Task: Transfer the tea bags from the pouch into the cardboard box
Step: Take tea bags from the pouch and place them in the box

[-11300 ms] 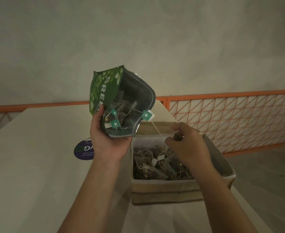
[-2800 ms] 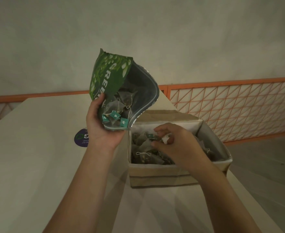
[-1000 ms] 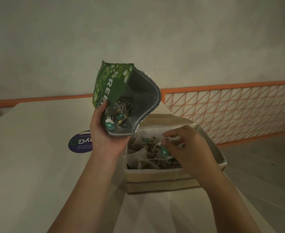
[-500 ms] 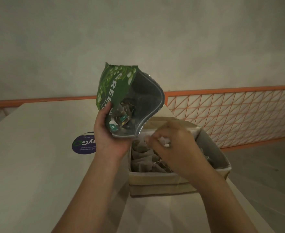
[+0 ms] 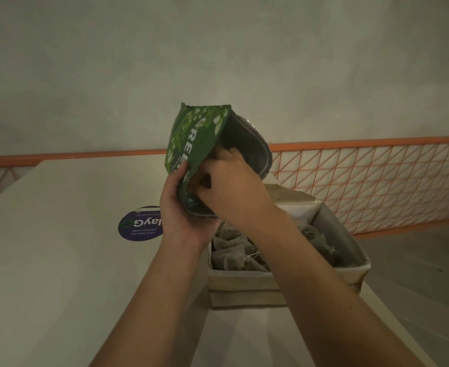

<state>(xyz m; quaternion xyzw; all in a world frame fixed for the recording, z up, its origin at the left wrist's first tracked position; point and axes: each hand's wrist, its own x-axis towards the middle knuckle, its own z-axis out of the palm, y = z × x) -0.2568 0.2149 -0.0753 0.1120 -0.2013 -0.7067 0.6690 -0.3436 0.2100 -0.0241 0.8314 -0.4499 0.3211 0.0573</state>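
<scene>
Green pouch (image 5: 191, 144): we held it raised above the near-left corner of the box, tilted, its silvery mouth opening toward us and to the right.
Left hand (image 5: 181, 207): we gripped the pouch's lower edge with it, thumb on the printed front, fingers wrapped behind and beneath.
Right hand (image 5: 228, 186): we had it reaching into the pouch's mouth, fingers curled inside (whether they had closed on a tea bag we could not tell, since the fingertips were hidden by the foil).
Cardboard box (image 5: 244, 290): it sat on the table to the right, just below the pouch, its far flap standing open.
Tea bags (image 5: 231, 256): we saw a heap of them lying in the box, strings tangled among them; a teal tag showed inside the pouch near our left thumb.
Table (image 5: 59, 260): pale and plain, with a round purple sticker (image 5: 140, 223) lying left of our left wrist.
Railing (image 5: 363, 181): orange lattice ran along the far right, behind the box.
</scene>
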